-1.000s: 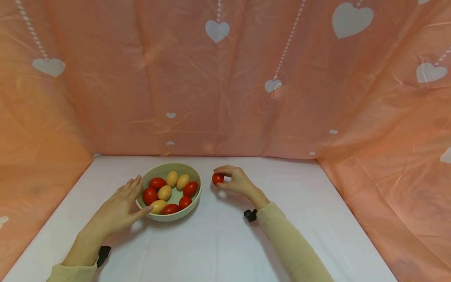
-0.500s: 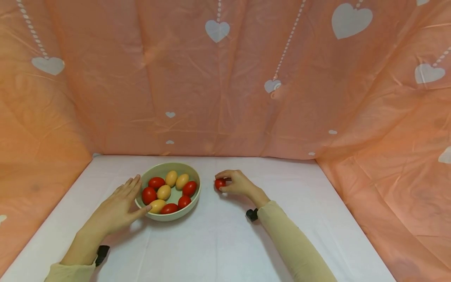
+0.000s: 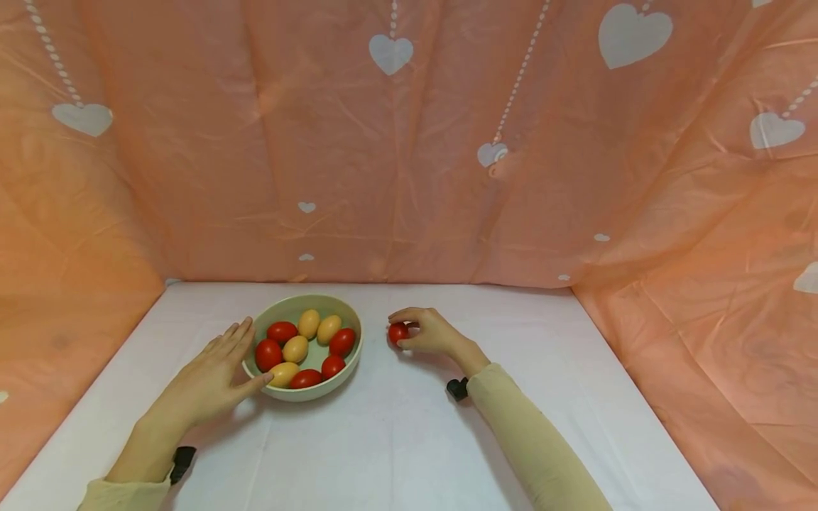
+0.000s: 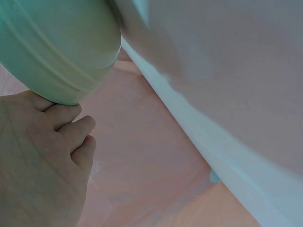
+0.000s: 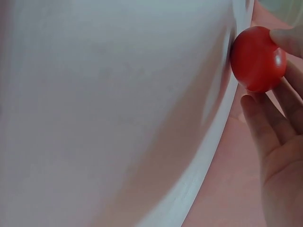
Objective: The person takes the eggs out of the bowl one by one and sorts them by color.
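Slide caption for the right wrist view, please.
Right hand grips a glossy red rounded tomato; white tabletop at left, pale green round bowl upper right.

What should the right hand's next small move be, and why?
Probably the right hand should release the tomato it pinches: this seems to touch the table, apart from the bowl, and sits lower in the head view than a second ago.

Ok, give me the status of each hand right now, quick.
Left hand: open, its fingers touching the pale green bowl.
Right hand: closed, holding a red tomato between thumb and fingers.
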